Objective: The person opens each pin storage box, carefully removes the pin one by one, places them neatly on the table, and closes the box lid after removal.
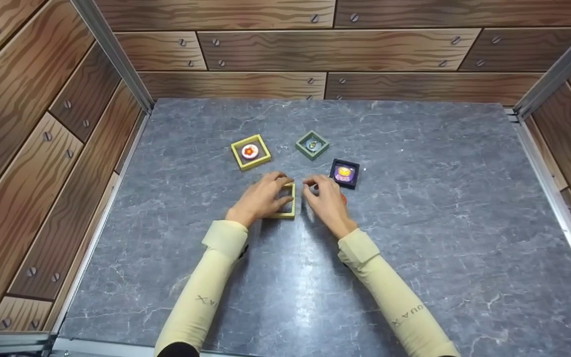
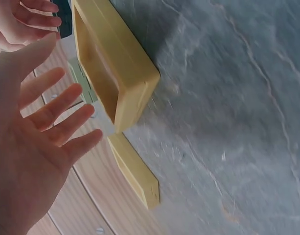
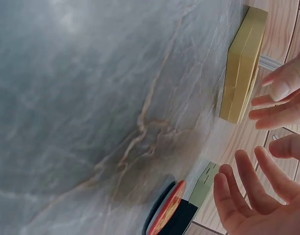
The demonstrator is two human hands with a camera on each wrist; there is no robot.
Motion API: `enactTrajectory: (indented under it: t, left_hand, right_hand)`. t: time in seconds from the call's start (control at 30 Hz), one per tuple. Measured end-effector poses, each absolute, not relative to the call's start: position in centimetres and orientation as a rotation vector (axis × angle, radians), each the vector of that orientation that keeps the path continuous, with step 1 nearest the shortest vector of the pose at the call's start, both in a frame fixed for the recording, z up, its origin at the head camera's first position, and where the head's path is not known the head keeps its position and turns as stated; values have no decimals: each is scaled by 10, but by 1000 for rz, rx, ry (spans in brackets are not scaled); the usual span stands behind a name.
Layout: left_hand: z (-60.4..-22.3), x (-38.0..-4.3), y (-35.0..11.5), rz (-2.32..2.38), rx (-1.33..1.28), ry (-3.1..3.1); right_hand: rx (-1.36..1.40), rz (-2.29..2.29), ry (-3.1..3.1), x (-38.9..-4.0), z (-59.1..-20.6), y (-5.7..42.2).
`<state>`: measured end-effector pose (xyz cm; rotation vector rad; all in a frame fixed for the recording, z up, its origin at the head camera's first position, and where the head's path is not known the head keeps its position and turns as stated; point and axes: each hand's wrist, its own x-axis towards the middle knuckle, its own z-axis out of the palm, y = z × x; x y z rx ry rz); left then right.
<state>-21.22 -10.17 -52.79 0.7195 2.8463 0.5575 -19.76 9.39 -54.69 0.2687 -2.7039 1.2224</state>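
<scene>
My left hand [image 1: 261,197] hovers over a pale yellow square frame [image 1: 293,202], partly covering it. In the left wrist view its fingers are spread and relaxed beside the frame [image 2: 125,63], holding nothing. My right hand [image 1: 326,201] is just right of that frame, above the tabletop. The right wrist view shows its fingers [image 3: 260,181] loosely bent and apart, with nothing between them. Mostly hidden under the right hand lies a red-edged disc [image 1: 343,199], also seen in the right wrist view [image 3: 168,208]. Just beyond that disc is a black square frame [image 1: 356,179] with a purple and yellow picture.
Farther back at left lies another yellow frame [image 1: 236,157] with a white disc [image 1: 250,151] bearing a red flower. A small green frame [image 1: 303,150] with a small round piece inside is at the back middle. Wood-patterned walls [image 1: 275,49] border the grey marbled tabletop [image 1: 444,198].
</scene>
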Motion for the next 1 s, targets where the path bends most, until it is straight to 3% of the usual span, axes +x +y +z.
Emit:
enactTrajectory:
  t: [1.0]
  left_hand:
    - [-531, -225, -36, 636, 783, 2861]
  right_hand:
    - [37, 1230, -2623, -192, -549, 162]
